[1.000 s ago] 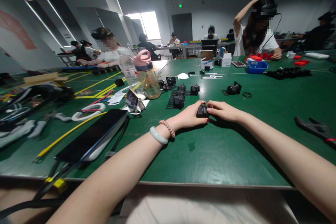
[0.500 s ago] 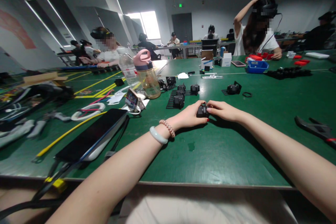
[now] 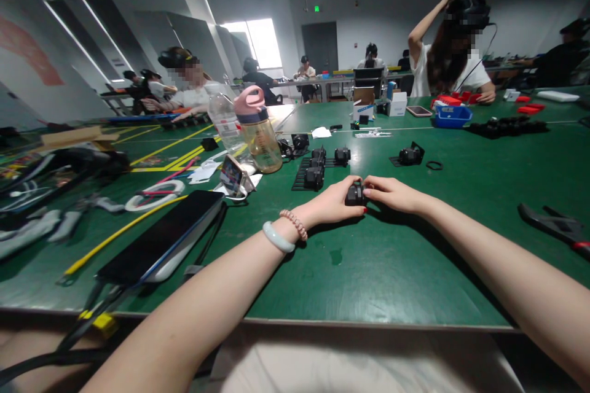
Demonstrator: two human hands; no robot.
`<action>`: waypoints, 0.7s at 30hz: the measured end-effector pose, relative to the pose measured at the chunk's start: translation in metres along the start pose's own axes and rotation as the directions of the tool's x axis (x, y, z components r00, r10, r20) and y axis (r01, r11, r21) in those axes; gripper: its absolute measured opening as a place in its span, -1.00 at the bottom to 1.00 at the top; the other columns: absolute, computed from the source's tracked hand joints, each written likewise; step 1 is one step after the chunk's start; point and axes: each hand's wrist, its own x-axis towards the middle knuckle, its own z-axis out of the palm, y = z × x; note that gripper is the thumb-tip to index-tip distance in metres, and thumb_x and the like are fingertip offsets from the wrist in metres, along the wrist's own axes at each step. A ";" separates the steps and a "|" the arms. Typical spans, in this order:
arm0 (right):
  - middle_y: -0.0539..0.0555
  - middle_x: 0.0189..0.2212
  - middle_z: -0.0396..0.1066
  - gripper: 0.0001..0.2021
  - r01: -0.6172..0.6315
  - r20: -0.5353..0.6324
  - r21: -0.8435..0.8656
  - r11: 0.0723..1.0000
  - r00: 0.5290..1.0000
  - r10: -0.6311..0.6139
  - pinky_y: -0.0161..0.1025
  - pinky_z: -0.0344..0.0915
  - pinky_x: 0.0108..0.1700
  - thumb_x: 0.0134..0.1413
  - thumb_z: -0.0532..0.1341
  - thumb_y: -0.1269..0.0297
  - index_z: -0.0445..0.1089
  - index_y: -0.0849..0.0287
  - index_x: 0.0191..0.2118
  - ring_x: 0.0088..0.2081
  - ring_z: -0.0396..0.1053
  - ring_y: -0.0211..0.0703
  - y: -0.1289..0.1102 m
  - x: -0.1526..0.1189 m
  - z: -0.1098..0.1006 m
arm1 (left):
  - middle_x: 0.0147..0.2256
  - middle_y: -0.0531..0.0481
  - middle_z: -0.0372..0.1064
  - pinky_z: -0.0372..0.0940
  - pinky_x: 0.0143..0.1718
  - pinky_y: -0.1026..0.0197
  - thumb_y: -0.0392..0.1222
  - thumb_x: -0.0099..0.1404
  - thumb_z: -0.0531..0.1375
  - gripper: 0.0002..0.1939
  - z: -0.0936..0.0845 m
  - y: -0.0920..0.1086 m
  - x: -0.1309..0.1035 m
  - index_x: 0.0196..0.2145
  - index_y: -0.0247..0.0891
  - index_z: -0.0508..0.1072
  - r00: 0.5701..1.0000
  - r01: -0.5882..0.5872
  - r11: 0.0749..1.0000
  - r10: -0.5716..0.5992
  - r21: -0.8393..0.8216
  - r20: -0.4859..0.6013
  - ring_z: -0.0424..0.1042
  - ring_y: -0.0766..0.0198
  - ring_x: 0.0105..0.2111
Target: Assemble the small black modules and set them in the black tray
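Note:
Just above the green table (image 3: 322, 285), a small black blocky part (image 3: 354, 194) sits between my two hands. My left hand (image 3: 332, 201) wraps its fingers and thumb around it from the left. From the right, my right hand (image 3: 391, 191) pinches the part's edge with thumb and fingertips. Fingers hide much of the part, so its exact kind does not show. Beyond my left hand stand similar black parts with comb-like plates (image 3: 314, 175). Another such black part (image 3: 408, 155) and a black ring (image 3: 434, 166) lie beyond my right hand.
Black pliers (image 3: 555, 224) lie at the right. A tumbler with a pink lid (image 3: 262, 135), a small propped phone (image 3: 234, 177) and a large dark-screened device (image 3: 161, 236) with cables occupy the left. A blue bin (image 3: 453, 116) holds red pieces near a co-worker (image 3: 456, 61) across the table.
My hands and the black part stay practically still. Across the table, the co-worker's raised hand has shifted slightly up and left; the person at the left has moved an arm a little.

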 end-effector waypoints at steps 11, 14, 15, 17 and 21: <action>0.03 -0.39 0.29 -0.71 -0.001 -0.002 -0.010 1.000 1.000 0.001 -0.30 0.12 -0.30 -0.01 -0.04 0.12 0.24 0.23 -0.31 -0.37 0.20 -0.25 0.000 0.000 0.000 | -0.23 -0.04 0.26 0.16 -0.23 0.21 -0.14 -0.05 0.14 -0.47 0.000 0.001 0.000 -0.09 -0.27 0.13 1.000 -0.002 1.000 0.002 0.004 -0.007 0.28 0.24 -0.27; 0.04 -0.37 0.30 -0.71 -0.005 -0.007 -0.003 1.000 1.000 0.005 -0.29 0.12 -0.29 -0.01 -0.04 0.12 0.23 0.22 -0.29 -0.36 0.21 -0.24 -0.001 0.000 0.000 | -0.22 -0.04 0.26 0.16 -0.23 0.21 -0.14 -0.05 0.14 -0.47 0.000 0.001 -0.001 -0.09 -0.27 0.14 1.000 0.003 1.000 -0.003 0.009 -0.005 0.28 0.24 -0.27; 0.04 -0.36 0.29 -0.71 -0.008 -0.010 0.001 1.000 1.000 0.008 -0.29 0.12 -0.29 -0.01 -0.04 0.12 0.23 0.22 -0.28 -0.35 0.21 -0.24 -0.001 0.000 0.000 | -0.22 -0.04 0.26 0.16 -0.23 0.21 -0.14 -0.05 0.14 -0.47 0.000 0.002 -0.001 -0.09 -0.27 0.13 1.000 0.006 1.000 -0.006 0.010 -0.003 0.28 0.24 -0.27; 0.05 -0.36 0.29 -0.70 -0.013 -0.016 0.013 1.000 1.000 0.014 -0.29 0.12 -0.29 -0.02 -0.03 0.11 0.21 0.22 -0.26 -0.35 0.20 -0.24 0.000 -0.001 0.000 | -0.22 -0.05 0.26 0.16 -0.23 0.21 -0.15 -0.04 0.13 -0.47 0.000 0.002 -0.001 -0.08 -0.27 0.13 1.000 0.014 1.000 -0.014 0.010 0.002 0.28 0.24 -0.27; 0.00 -0.43 0.27 -0.69 -0.007 -0.029 0.044 0.999 1.000 0.009 -0.30 0.11 -0.34 -0.03 -0.02 0.09 0.16 0.20 -0.22 -0.43 0.18 -0.29 0.001 -0.001 0.001 | -0.21 -0.06 0.25 0.16 -0.22 0.20 -0.16 -0.04 0.13 -0.45 0.000 0.003 0.000 -0.06 -0.28 0.11 1.000 0.022 1.000 -0.022 -0.003 0.001 0.28 0.23 -0.26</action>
